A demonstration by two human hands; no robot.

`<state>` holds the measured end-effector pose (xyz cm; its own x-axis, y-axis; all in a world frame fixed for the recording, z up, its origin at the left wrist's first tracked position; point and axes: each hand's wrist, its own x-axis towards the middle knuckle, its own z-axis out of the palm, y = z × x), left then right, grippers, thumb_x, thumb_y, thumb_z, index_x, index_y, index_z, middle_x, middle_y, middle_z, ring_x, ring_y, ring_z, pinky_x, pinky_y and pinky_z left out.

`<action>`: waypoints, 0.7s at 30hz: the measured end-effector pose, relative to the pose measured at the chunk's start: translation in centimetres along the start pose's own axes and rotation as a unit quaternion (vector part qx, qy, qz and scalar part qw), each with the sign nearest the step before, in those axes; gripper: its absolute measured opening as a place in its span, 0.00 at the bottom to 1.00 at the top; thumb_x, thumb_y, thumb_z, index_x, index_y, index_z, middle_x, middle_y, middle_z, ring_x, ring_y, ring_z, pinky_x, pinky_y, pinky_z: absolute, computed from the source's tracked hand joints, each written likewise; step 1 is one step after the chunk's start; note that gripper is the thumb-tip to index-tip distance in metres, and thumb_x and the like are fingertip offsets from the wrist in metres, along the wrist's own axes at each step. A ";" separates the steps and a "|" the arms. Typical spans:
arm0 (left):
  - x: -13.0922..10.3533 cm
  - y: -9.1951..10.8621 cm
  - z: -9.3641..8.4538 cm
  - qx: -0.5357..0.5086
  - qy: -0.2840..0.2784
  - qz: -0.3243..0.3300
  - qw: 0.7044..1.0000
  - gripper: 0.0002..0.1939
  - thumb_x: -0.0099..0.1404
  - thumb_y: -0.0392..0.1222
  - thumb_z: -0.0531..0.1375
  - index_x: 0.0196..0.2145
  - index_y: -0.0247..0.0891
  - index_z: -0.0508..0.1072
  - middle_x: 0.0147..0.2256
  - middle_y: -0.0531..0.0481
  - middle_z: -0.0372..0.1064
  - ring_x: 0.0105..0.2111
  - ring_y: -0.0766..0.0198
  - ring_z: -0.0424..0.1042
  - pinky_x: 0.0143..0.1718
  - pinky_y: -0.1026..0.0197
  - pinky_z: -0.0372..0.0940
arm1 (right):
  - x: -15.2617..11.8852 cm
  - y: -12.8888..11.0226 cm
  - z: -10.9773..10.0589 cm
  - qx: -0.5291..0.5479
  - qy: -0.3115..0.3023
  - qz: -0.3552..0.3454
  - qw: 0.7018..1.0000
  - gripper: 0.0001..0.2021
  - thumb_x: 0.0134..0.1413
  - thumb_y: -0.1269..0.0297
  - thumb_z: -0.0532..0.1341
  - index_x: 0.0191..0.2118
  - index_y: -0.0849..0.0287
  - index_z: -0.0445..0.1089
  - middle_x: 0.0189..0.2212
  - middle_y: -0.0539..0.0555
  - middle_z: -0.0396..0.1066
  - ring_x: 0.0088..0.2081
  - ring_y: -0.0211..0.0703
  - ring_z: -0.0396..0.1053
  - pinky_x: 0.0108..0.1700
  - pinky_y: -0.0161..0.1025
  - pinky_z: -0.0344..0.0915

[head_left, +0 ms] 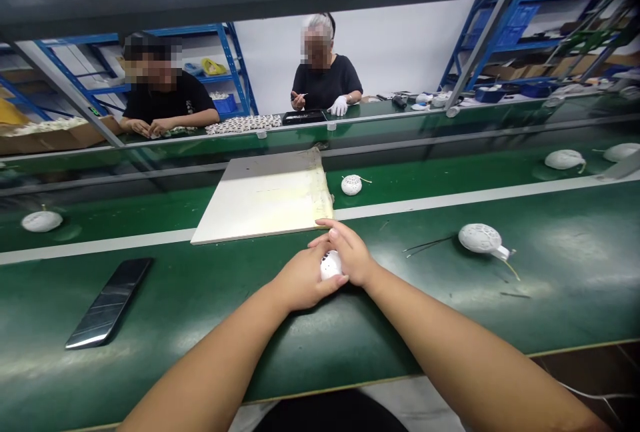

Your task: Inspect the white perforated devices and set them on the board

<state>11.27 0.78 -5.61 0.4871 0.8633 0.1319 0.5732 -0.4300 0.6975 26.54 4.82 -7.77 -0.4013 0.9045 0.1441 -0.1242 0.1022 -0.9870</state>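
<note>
Between my two hands is a small white rounded plastic housing (331,265) with dark slots or holes in it, held low over the green bench. My left hand (306,277) wraps its near left side, the thumb lying along the bottom. My right hand (353,255) closes round the right side and top, its fingers crossing over those of the left. Most of the housing is hidden by the fingers. A similar white perforated housing (480,239) with a short tab and a yellowish wire lies to the right on the bench.
A pale board (265,192) spans the bench edge and the green conveyor beyond. More white housings (351,185) sit along the conveyor. A dark phone-like slab (109,303) lies at left; thin dark wires (429,245) at right. Two people work across the line.
</note>
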 end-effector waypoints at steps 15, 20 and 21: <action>0.0 -3.9 -7.8 0.115 0.162 -0.159 0.967 0.27 0.65 0.56 0.61 0.56 0.38 0.65 0.50 0.42 0.72 0.45 0.52 0.73 0.48 0.55 0.66 | 1.9 0.7 -1.1 -0.042 0.145 -0.088 0.985 0.22 0.64 0.46 0.53 0.55 0.56 0.66 0.50 0.58 0.72 0.47 0.47 0.71 0.54 0.48 0.65; -1.1 -10.5 -18.4 0.196 0.322 -0.406 0.832 0.27 0.69 0.53 0.56 0.57 0.30 0.65 0.50 0.33 0.72 0.49 0.46 0.72 0.51 0.52 0.64 | 2.9 1.5 -1.4 -0.068 0.135 -0.036 0.988 0.19 0.62 0.49 0.56 0.49 0.57 0.70 0.45 0.57 0.75 0.44 0.49 0.73 0.52 0.50 0.66; -1.6 -11.2 -19.6 0.200 0.332 -0.428 0.816 0.27 0.69 0.52 0.55 0.57 0.27 0.64 0.51 0.30 0.71 0.51 0.43 0.71 0.51 0.50 0.64 | 2.9 1.5 -1.4 -0.072 0.127 -0.031 0.989 0.18 0.61 0.50 0.57 0.48 0.57 0.71 0.44 0.57 0.76 0.43 0.50 0.73 0.51 0.50 0.66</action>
<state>-8.85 9.42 0.18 -0.5942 0.7877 0.1627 0.7501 0.4697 0.4655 26.43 8.16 -8.92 -0.1538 0.9676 0.2004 -0.0031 0.2023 -0.9793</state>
